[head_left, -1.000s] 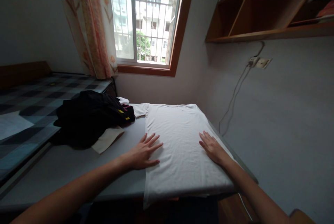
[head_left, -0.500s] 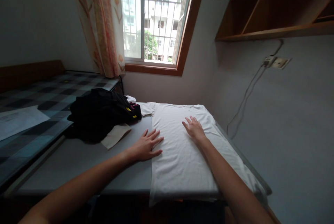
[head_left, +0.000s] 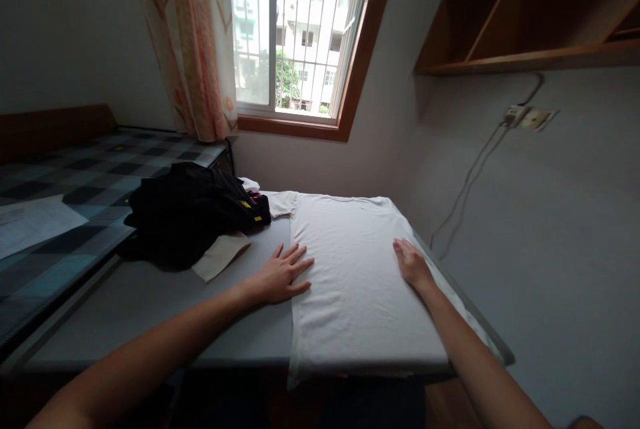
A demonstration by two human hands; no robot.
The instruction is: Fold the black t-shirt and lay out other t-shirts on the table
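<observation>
A white shirt (head_left: 350, 282) lies spread on the grey table (head_left: 165, 322), its bottom edge hanging a little over the front. My left hand (head_left: 285, 274) rests with fingers spread across the shirt's left edge, palm partly on the table. Near the shirt's right side, my right hand (head_left: 413, 262) lies on the cloth, fingers stretched out close together, holding nothing. Fine wrinkles cross the shirt's middle.
A heap of black clothes (head_left: 190, 215) sits at the back left, a beige piece (head_left: 221, 257) beside it. Further left, a paper sheet (head_left: 40, 222) lies on a checkered bed (head_left: 100, 165). A wooden shelf (head_left: 525, 59) hangs above right.
My right hand has slid right across the shirt, and the cloth there looks smoother. My left hand has stayed in place with its fingers spread.
</observation>
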